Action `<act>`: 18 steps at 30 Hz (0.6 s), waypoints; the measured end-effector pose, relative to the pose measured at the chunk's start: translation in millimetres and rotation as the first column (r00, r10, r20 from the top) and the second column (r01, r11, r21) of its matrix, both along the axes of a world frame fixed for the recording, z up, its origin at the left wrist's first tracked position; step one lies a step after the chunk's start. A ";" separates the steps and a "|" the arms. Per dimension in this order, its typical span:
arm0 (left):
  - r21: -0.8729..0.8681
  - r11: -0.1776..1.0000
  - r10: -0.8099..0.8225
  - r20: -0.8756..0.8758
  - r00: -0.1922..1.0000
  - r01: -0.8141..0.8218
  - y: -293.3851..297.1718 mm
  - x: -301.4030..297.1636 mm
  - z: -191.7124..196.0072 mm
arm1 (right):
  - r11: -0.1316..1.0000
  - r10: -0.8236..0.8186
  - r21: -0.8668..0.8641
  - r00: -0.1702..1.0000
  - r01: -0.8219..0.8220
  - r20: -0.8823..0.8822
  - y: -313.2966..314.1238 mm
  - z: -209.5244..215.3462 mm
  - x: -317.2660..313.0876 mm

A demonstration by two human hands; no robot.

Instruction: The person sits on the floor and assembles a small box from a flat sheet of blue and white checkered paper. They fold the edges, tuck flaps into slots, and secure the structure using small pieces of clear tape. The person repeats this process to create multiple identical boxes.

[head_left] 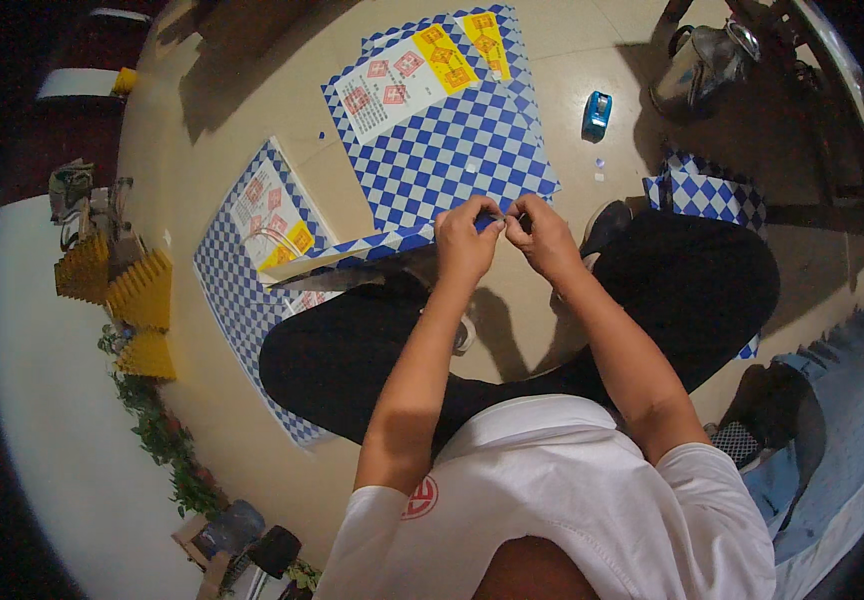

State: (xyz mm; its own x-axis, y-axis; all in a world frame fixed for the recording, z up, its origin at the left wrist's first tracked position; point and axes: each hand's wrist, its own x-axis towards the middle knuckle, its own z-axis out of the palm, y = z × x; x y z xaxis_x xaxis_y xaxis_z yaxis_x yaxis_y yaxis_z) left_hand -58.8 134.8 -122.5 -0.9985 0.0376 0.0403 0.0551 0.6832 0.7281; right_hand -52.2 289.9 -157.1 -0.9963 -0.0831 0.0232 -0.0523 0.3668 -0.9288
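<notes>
My left hand (467,238) and my right hand (544,240) meet in front of me, thumbs and fingers pinched, the fingertips almost touching. From my left fingers a blue-and-white checkered paper bag (382,245) stretches left, seen nearly edge-on. My left hand is closed on its right end. The right fingers are closed beside that end; what they hold is too small and hidden to tell. Just beyond, flat checkered bags (432,150) with white and yellow printed panels lie stacked on the floor. Another checkered bag (242,250) with a pale cord lies at the left.
A small blue hand tool (597,116) lies on the tiled floor (592,40), with tiny scraps near it. More checkered paper (707,190) is by my right knee. A dark bag (697,75) stands far right; yellow folded pieces (139,290) and plants (167,440) line the left.
</notes>
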 end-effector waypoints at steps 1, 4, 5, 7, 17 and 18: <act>0.021 1.000 -0.001 0.028 1.000 0.001 -0.7 -1.6 -0.7 | 0.999 0.006 -0.054 0.999 -0.004 0.045 0.0 -5.0 -0.7; 0.050 0.999 -0.007 0.087 0.996 0.002 -2.7 -5.4 -2.8 | 0.993 0.027 -0.115 0.998 -0.019 0.065 1.1 -7.2 -0.4; 0.036 0.999 -0.008 0.088 0.996 0.005 -2.9 -5.5 -3.3 | 0.993 0.033 -0.118 0.998 -0.026 0.053 1.4 -5.9 -0.3; 0.012 1.000 -0.015 0.074 0.997 0.015 -2.8 -4.8 -2.8 | 0.996 0.058 -0.065 0.998 -0.056 0.019 2.9 -4.4 -2.1; -0.028 0.999 -0.023 0.069 0.997 0.025 -2.1 -5.8 -7.6 | 0.898 0.297 0.380 0.942 -0.221 -0.154 13.5 11.4 -16.7; -0.037 0.999 -0.018 0.078 0.997 0.021 -2.1 -6.1 -7.0 | 0.878 0.338 0.410 0.927 -0.247 -0.165 14.4 15.1 -19.3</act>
